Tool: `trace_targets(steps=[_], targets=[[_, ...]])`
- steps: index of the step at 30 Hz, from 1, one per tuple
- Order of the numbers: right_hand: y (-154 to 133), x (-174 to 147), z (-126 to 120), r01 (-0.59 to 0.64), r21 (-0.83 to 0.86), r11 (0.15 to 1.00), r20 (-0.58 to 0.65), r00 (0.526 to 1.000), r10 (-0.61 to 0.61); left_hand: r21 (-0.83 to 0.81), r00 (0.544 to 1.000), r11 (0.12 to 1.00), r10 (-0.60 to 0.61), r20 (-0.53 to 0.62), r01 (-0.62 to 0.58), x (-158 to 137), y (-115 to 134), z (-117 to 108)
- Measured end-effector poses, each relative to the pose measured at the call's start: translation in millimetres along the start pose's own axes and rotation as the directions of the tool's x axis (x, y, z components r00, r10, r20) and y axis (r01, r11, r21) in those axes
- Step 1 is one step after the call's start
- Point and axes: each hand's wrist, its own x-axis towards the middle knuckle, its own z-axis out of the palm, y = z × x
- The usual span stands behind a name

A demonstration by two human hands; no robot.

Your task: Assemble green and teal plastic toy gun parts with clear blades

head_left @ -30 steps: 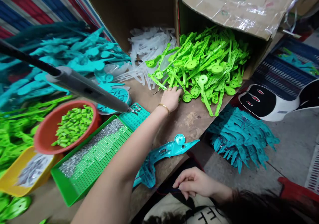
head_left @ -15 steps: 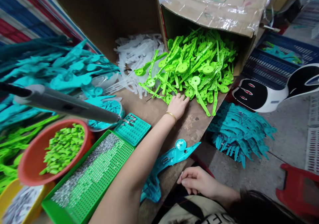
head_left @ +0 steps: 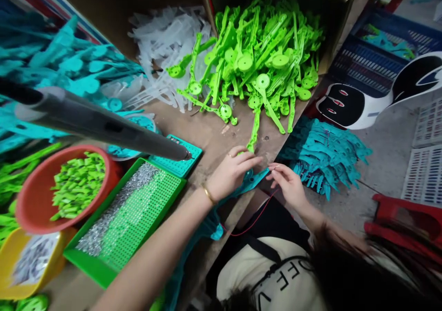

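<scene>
Step, judged: placing green lever (head_left: pixel 254 133) at teal shell (head_left: pixel 254 180), beneath left hand (head_left: pixel 238 166).
Left fingers curl closed on lever; right hand (head_left: pixel 285 182) half-curled beside it, grip unclear. Next move calls for alignment.

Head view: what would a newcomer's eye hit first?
Probably the bright green heap spilling from the cardboard box, top centre. Next, the grey tool slanting in from the left, its lower end over the teal tray, with an orange-red bowl of small green pieces at left. Then the hands above the turquoise part near the table edge: left hand apparently gripping a slim green part, right hand close beside it.
</scene>
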Motion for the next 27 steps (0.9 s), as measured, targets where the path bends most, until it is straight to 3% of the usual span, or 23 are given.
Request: trace_targets(steps=[3, 5, 7, 11, 16, 18, 20, 21, 22, 24, 25, 27], targets=[[-1.6, 3.3, 4.1, -0.067, 0.078, 0.995, 0.057, 0.996, 0.063, -0.089, 0.993, 0.991, -0.107, -0.056, 0.101, -24.1, 23.1, 13.3], [-2.4, 1.2, 7.4, -0.096, 0.096, 0.991, 0.067, 0.994, 0.090, -0.091, 0.957, 0.964, -0.262, -0.123, 0.252, -35.3, 28.4, 18.5], [-1.2, -1.4, 10.0, -0.112, 0.113, 0.987, 0.085, 0.991, 0.102, -0.110, 0.925, 0.931, -0.360, -0.120, 0.348, -44.3, 27.7, 20.3], [3.1, -2.9, 9.4, -0.109, 0.072, 0.991, 0.142, 0.985, 0.098, -0.171, 0.922, 0.914, -0.383, -0.061, 0.368, -59.4, 21.7, 19.0], [-13.3, -4.2, -4.4, 0.146, -0.278, 0.950, 0.171, 0.980, -0.101, -0.251, 0.889, 0.870, -0.453, -0.068, 0.425, -63.0, 25.2, 11.5], [-26.1, -7.4, -5.5, 0.088, -0.257, 0.962, 0.238, 0.971, -0.025, -0.347, 0.863, 0.827, -0.498, -0.088, 0.442, -54.7, 34.5, 6.2], [-37.0, -9.1, 0.8, -0.032, -0.142, 0.989, 0.371, 0.925, 0.084, -0.544, 0.807, 0.696, -0.588, -0.055, 0.470, -41.6, 46.4, 0.8], [-40.9, -8.4, 6.4, -0.043, -0.102, 0.994, 0.413, 0.907, 0.081, -0.665, 0.771, 0.572, -0.637, 0.008, 0.480, -34.3, 52.0, -1.5], [-43.7, -6.1, 12.8, 0.005, -0.091, 0.996, 0.422, 0.906, 0.034, -0.768, 0.734, 0.419, -0.672, 0.095, 0.483, -27.1, 56.6, -3.3], [-46.2, 2.5, 25.2, 0.217, -0.150, 0.965, 0.360, 0.921, -0.151, -0.873, 0.671, 0.143, -0.701, 0.242, 0.465, -15.3, 61.6, -5.4], [-46.6, 8.2, 30.0, 0.311, -0.197, 0.930, 0.328, 0.915, -0.237, -0.888, 0.646, 0.072, -0.713, 0.273, 0.455, -11.3, 61.7, -5.8], [-46.6, 20.1, 35.8, 0.370, -0.243, 0.896, 0.311, 0.905, -0.290, -0.891, 0.613, 0.073, -0.750, 0.247, 0.449, -7.1, 58.6, -6.1]])
